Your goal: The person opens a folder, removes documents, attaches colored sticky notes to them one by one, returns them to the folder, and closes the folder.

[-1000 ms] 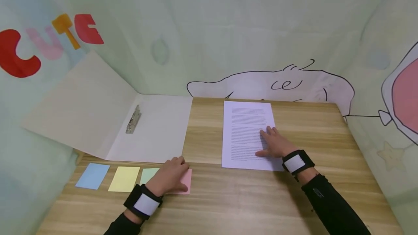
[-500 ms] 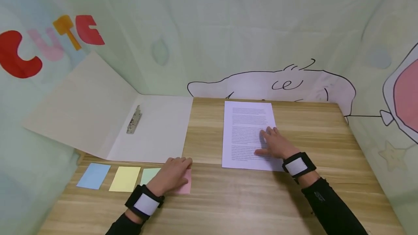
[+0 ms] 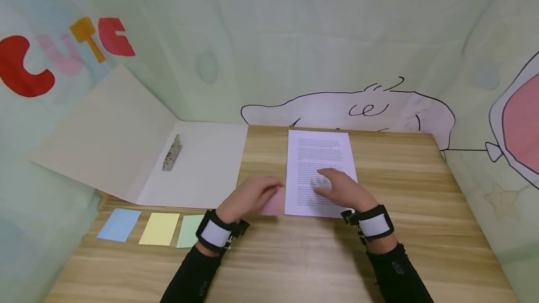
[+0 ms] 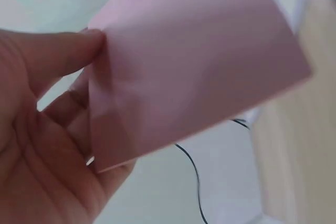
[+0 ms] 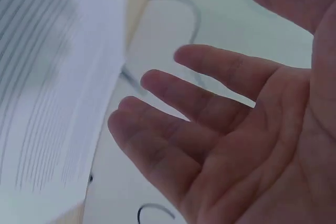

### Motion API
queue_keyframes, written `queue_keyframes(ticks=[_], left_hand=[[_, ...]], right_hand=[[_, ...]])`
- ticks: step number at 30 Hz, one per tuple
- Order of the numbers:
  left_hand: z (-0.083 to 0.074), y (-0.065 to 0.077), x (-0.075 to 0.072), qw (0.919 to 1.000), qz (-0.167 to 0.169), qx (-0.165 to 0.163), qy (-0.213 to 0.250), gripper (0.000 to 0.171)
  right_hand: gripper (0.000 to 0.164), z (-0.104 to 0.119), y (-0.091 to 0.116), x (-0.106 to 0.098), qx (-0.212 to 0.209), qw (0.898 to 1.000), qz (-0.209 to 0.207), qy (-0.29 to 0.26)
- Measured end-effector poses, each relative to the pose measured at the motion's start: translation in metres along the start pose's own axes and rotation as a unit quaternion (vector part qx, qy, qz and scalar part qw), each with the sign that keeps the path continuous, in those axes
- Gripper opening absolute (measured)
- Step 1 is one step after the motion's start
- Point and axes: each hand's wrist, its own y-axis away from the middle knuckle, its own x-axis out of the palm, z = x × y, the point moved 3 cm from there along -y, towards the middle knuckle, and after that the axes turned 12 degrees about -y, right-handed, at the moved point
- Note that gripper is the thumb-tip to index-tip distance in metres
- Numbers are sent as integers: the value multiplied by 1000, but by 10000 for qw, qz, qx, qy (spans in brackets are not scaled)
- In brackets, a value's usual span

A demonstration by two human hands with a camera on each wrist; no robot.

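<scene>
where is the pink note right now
In the head view, the left hand holds the pink note just left of the printed sheet, right of the open folder.

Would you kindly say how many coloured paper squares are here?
4: the blue square, yellow square and partly hidden green square on the table; the pink square in the left hand.

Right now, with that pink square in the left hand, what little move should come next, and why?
Probably ease the pink square rightward over the printed sheet: the left hand pinches it just beside the sheet's left edge, and the right hand, above the sheet, holds nothing.
</scene>
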Motion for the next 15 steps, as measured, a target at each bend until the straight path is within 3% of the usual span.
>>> queue_keyframes(ticks=[3, 7, 12, 15], left_hand=[[-7, -21, 1, 9996, -272, 49, 31, 19], [-13, -44, 3, 9979, -624, 1, 182, 20], [-12, -60, 4, 9920, -1013, -402, 630, 20], [-11, -65, 3, 9863, -1375, -493, 772, 17]], right_hand=[[47, 16, 2, 4, -491, 9977, 125, -456], [33, 29, 5, 6, -920, 9859, 507, -1299], [19, 29, 1, 3, -677, 9690, 678, -2279], [18, 25, -3, 3, -397, 9515, 696, -2969]])
